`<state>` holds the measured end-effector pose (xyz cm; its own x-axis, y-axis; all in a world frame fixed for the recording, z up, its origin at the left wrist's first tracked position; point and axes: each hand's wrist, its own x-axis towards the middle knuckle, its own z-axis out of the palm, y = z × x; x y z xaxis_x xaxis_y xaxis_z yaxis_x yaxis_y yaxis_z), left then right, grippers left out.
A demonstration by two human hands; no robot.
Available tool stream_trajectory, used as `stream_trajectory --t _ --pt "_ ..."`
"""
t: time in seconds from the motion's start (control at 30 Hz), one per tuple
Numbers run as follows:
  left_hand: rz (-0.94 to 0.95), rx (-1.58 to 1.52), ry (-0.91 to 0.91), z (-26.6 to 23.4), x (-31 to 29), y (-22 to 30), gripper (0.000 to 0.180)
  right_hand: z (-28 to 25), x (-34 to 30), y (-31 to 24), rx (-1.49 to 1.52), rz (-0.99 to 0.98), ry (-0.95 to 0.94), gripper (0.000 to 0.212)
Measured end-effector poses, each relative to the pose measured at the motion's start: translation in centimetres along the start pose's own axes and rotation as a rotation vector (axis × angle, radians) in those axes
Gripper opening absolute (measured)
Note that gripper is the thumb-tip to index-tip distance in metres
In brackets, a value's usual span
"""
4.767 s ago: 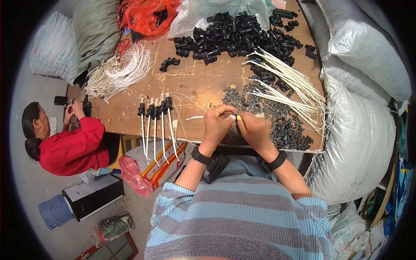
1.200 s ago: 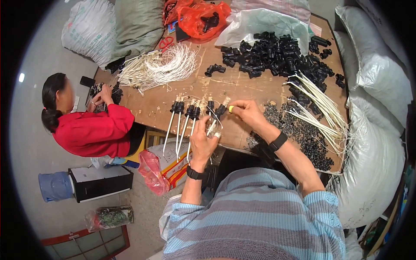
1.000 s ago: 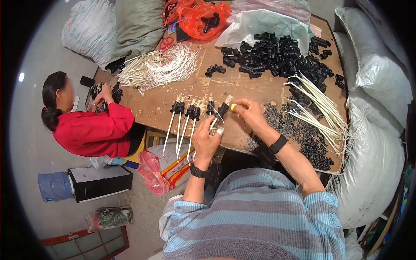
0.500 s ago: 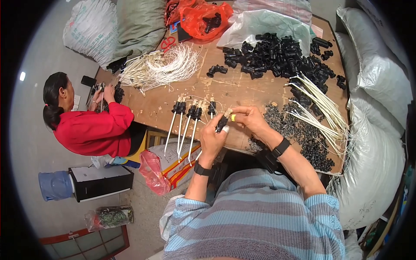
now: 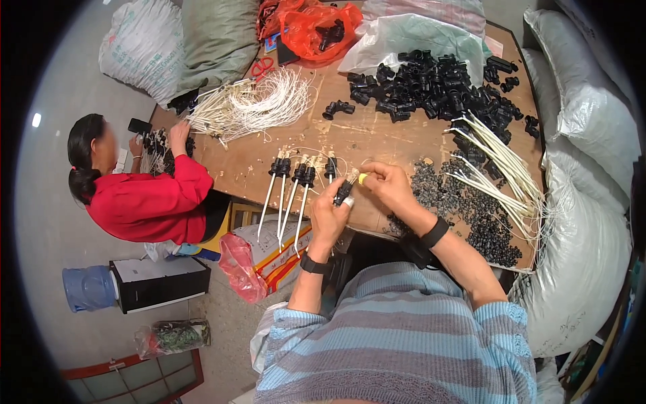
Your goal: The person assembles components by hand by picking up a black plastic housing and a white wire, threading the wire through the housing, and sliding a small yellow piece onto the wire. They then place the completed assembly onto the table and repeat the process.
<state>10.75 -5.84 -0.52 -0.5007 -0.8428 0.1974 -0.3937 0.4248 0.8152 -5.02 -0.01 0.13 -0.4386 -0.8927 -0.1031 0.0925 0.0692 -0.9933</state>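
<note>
My left hand (image 5: 328, 221) is closed around a black plastic fitting (image 5: 344, 192) with a pale tip, held over the table's near edge. Close beside that tip, my right hand (image 5: 390, 190) has its thumb and forefinger pinched together, a yellow band on one finger. Whatever lies in this pinch is too small to make out. Several black fittings (image 5: 307, 176) with pale tips and white rods stand left of my hands, their rods hanging past the table edge. Thin white wires curl from their tops.
Black elbow-shaped parts (image 5: 431, 84) are heaped at the back, with small dark rings (image 5: 491, 239) and white rods (image 5: 501, 158) to the right. A white wire bundle (image 5: 282, 94) and red scissors (image 5: 262, 67) lie back left. A co-worker in red (image 5: 145, 202) sits left; sacks (image 5: 579, 249) crowd the right.
My right fingers have shifted slightly beside the fitting, which stays in my left hand. At the left, the co-worker's near hand has reached away toward the white wire bundle.
</note>
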Motion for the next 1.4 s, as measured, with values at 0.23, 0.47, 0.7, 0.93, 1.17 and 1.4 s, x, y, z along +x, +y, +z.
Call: stream_trajectory --t 0.23,0.47,0.7,0.93,1.17,1.4 --pt "-0.018 0.033 -0.075 0.1 -0.1 1.3 0.043 -1.0 0.7 1.9 0.290 0.215 -0.152 0.009" --pt "-0.011 0.080 -0.066 -0.1 -0.1 0.5 0.044 -0.1 -0.1 1.2 0.257 0.153 -0.022 0.007" --pt "-0.030 0.018 -0.128 0.1 -0.4 0.9 0.045 -1.4 -0.4 -0.6 0.295 0.405 -0.092 0.007" --pt "0.039 0.023 -0.119 0.5 -0.5 0.8 0.043 -1.5 -0.4 0.2 0.329 0.363 -0.061 0.004" --pt "-0.079 0.091 -0.090 0.7 -0.4 0.5 0.040 -0.8 -1.9 0.6 -0.288 -0.162 -0.002 0.018" --pt "-0.064 0.007 -0.165 -0.8 0.3 0.0 0.040 -3.4 0.3 0.7 -0.534 -0.112 -0.319 0.024"
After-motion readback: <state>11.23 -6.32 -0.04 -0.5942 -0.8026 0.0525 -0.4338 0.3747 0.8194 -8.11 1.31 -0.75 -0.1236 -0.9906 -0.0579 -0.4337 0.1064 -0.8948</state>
